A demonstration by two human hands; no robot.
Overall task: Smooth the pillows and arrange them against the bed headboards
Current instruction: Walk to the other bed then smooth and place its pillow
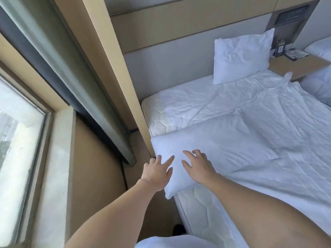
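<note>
A white pillow (pixel 220 145) lies flat across the near left edge of the bed (pixel 279 126), one corner hanging over the mattress side. My left hand (pixel 157 171) is at that overhanging corner, fingers spread, touching its edge. My right hand (pixel 198 164) rests flat on the pillow's top with fingers apart. A second white pillow (pixel 241 56) stands upright, leaning against the grey padded headboard (pixel 170 59) at the bed's far right corner. The sheet under both is wrinkled.
A beige wall post (pixel 114 68) and a window with a stone sill (pixel 53 158) close in the narrow floor gap left of the bed. A wooden nightstand (pixel 295 66) with small dark items stands beyond it. Another bed's pillows (pixel 320 86) show at the right edge.
</note>
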